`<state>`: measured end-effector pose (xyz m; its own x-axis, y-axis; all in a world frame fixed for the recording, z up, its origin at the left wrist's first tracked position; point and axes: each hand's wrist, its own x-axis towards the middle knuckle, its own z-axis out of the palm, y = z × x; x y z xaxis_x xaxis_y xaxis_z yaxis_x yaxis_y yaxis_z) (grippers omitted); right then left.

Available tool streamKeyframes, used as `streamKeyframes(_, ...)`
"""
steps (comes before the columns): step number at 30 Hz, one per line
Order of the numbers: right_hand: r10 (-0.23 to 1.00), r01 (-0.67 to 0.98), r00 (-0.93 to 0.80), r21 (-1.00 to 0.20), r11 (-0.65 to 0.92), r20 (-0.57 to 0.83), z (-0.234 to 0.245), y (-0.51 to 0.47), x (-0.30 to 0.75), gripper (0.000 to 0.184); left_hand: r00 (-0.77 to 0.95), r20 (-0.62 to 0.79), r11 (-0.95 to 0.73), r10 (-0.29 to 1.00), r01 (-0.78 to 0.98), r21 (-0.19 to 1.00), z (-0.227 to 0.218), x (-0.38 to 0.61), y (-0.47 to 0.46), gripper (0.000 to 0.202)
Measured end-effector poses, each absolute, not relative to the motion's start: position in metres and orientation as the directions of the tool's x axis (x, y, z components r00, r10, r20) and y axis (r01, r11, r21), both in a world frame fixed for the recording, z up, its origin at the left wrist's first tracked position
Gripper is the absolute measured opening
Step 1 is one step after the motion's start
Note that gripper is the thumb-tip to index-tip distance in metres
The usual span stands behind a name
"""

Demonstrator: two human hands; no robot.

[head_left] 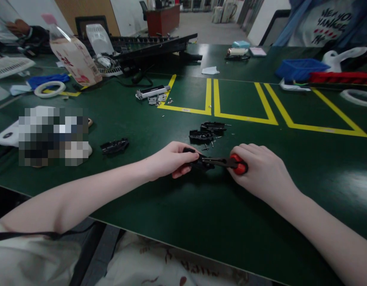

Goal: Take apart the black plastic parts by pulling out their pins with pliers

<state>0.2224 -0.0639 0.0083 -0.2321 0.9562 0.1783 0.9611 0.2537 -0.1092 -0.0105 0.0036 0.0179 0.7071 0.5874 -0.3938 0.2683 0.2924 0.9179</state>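
Between finger and thumb, my left hand (179,158) pinches a small black plastic part (206,163). My right hand (259,167) is wrapped round the red handles of a pair of pliers (223,161), whose narrow jaws reach left onto that part. Whether the jaws grip anything there is too small to tell. Just beyond lie two similar black plastic pieces (201,136), with several thin metal pins (206,147) scattered beside them. Another black plastic piece (114,146) rests farther left, near my left forearm.
Yellow tape rectangles (244,118) mark the green table (177,214). A silver-and-black part (152,92) lies among metal bits. A bottle (73,55), tape roll (50,89) and large black frame (159,51) stand at back left; a blue bin (302,69) at back right. People are opposite.
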Motion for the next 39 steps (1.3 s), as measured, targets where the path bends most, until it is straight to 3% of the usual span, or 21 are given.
streamKeyframes(7, 0.925, 0.951, -0.287, -0.043, 0.307, 0.25, 0.008, -0.063, 0.222, 0.004, 0.729, -0.42, 0.306, 0.54, 0.295, 0.905, 0.015, -0.012, 0.01, 0.027)
streamKeyframes(13, 0.964, 0.968, -0.192, -0.127, 0.217, 0.182, 0.008, -0.061, 0.222, 0.008, 0.685, -0.299, 0.145, 0.664, 0.275, 0.951, 0.014, -0.01, 0.002, 0.029)
streamKeyframes(18, 0.903, 0.953, -0.303, 0.082, 0.292, 0.304, 0.015, -0.063, 0.225, 0.005, 0.693, -0.364, 0.318, 0.622, 0.201, 0.926, 0.019, -0.008, -0.001, 0.026)
streamKeyframes(21, 0.881, 0.943, -0.332, 0.146, 0.3, 0.336, 0.018, -0.063, 0.226, 0.009, 0.733, -0.351, 0.314, 0.583, 0.196, 0.929, 0.019, -0.01, 0.002, 0.027)
streamKeyframes(26, 0.935, 0.967, -0.251, 0.012, 0.256, 0.25, 0.016, -0.058, 0.224, 0.004, 0.717, -0.318, 0.205, 0.62, 0.243, 0.948, 0.017, -0.013, 0.006, 0.026)
streamKeyframes(29, 0.918, 0.956, -0.288, 0.028, 0.292, 0.273, 0.015, -0.058, 0.224, 0.003, 0.768, -0.325, 0.225, 0.552, 0.238, 0.945, 0.018, -0.015, 0.011, 0.024)
streamKeyframes(34, 0.892, 0.935, -0.339, 0.006, 0.353, 0.298, 0.016, -0.06, 0.228, 0.003, 0.889, -0.365, 0.318, 0.278, 0.273, 0.908, 0.021, -0.02, 0.023, 0.018)
streamKeyframes(39, 0.877, 0.933, -0.354, 0.05, 0.358, 0.325, 0.019, -0.057, 0.231, 0.005, 0.891, -0.357, 0.363, 0.281, 0.246, 0.899, 0.025, -0.02, 0.024, 0.016)
